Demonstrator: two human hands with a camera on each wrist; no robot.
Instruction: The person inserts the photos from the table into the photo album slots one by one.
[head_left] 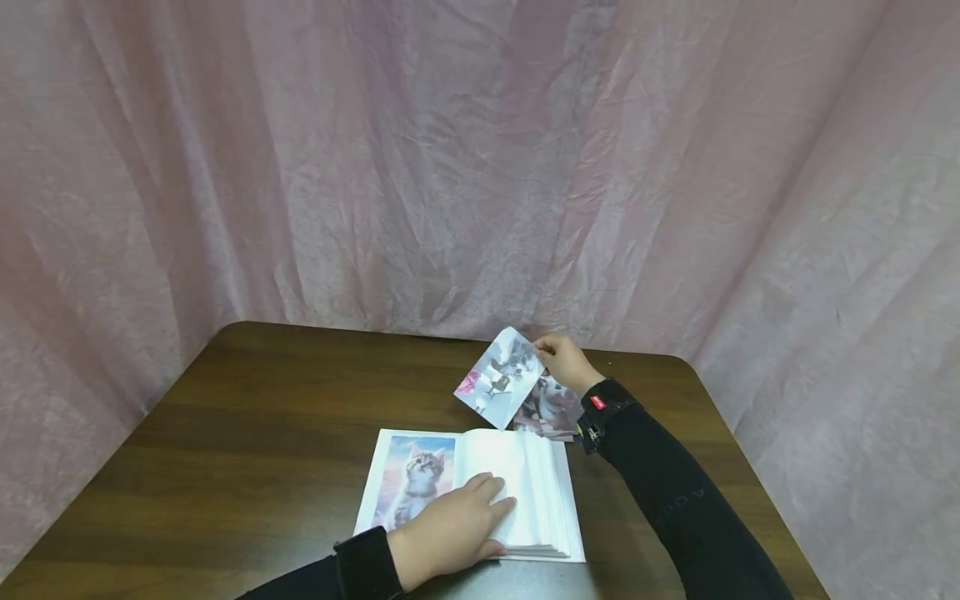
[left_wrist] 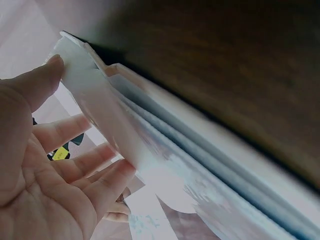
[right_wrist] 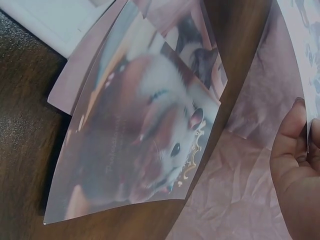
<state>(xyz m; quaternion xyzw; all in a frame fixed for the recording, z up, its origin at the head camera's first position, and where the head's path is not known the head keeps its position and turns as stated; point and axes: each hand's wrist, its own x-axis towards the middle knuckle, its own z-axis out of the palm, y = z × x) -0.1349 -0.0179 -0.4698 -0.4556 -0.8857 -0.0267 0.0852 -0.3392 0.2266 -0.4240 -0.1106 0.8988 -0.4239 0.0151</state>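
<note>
A photo album with white pages lies open at the front of the table. Its left page shows a kitten picture. My left hand rests across the album, fingers fairly straight on the right page; the left wrist view shows its fingertips touching the page sleeve. Beyond the album, my right hand pinches a loose photo by its right edge, above the table. Beneath and beside it lies a small pile of photos, the top one showing a hamster-like animal.
The brown wooden table has rounded far corners. Pink curtains hang directly behind its far edge and along the sides. The photo pile sits close to the album's far right corner.
</note>
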